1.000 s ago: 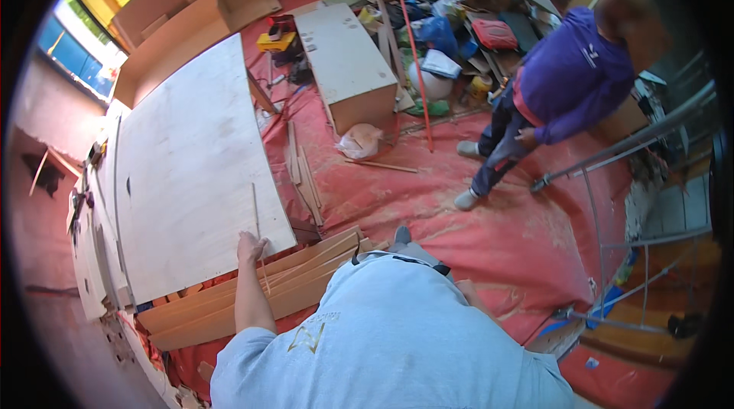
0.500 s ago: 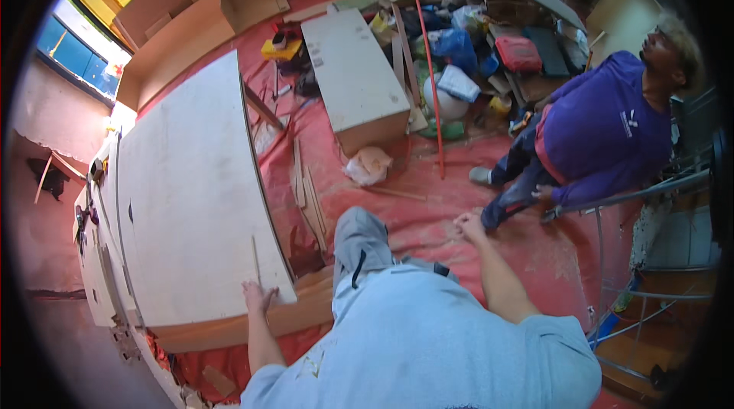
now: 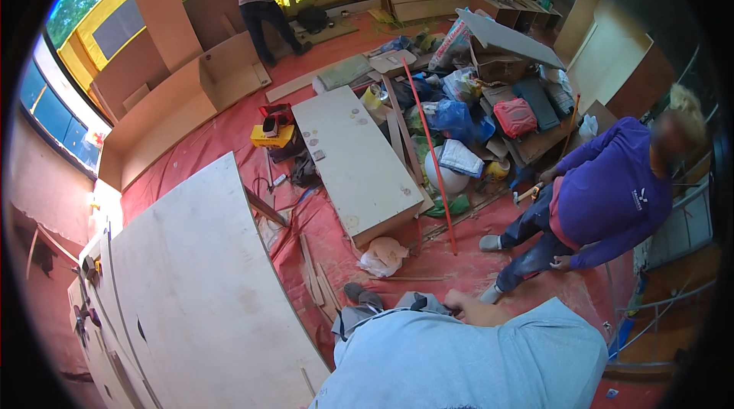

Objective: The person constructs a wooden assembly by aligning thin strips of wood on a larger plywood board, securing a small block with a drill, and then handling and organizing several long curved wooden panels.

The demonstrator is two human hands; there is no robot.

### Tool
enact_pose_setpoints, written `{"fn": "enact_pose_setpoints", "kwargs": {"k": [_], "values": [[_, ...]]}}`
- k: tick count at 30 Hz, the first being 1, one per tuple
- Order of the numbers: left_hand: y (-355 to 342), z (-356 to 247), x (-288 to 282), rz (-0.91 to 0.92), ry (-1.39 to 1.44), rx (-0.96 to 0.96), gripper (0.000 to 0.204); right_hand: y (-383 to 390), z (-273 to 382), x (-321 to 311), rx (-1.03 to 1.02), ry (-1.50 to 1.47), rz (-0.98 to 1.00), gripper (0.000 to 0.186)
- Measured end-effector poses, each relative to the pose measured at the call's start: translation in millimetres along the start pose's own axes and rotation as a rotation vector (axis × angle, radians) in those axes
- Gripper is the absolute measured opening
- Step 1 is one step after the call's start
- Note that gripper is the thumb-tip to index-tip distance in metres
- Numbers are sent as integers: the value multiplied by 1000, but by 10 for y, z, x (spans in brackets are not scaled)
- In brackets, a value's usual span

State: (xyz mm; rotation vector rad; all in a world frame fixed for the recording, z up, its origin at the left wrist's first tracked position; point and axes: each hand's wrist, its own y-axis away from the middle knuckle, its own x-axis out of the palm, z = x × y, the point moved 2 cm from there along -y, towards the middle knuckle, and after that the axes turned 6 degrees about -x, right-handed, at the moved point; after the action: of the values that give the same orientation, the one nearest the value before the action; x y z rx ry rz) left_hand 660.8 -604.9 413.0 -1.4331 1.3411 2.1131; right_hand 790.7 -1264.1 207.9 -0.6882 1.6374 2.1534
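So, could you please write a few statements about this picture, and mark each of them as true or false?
1. The right hand is close to the pale blue shirt. True.
2. The large pale panel is left of the white-topped box. True.
3. The left hand shows on this panel. False: the left hand is out of view.
4. The red pole is right of the box. True.
5. The nearest co-worker wears yellow. False: this co-worker's top is purple.
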Motion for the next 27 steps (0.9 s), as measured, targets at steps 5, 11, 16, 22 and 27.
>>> {"fn": "enact_pose_setpoints", "kwargs": {"k": [5,11,16,22,27], "values": [[-238,-45,-281,91,24,-83,94,-544,774,-2440,185,-1253,-501,34],[-277,-73,-231,185,120,-157,91,-956,1231,-3744,15,-1113,-458,28],[-166,120,-269,264,150,-312,88,-1668,1513,-3367,-79,-647,-295,29],[-660,-409,-633,364,154,-336,85,-2759,546,-2531,-93,-410,-119,36],[-985,-585,-1026,487,112,-369,82,-3526,490,-3136,-440,225,117,32]]}}
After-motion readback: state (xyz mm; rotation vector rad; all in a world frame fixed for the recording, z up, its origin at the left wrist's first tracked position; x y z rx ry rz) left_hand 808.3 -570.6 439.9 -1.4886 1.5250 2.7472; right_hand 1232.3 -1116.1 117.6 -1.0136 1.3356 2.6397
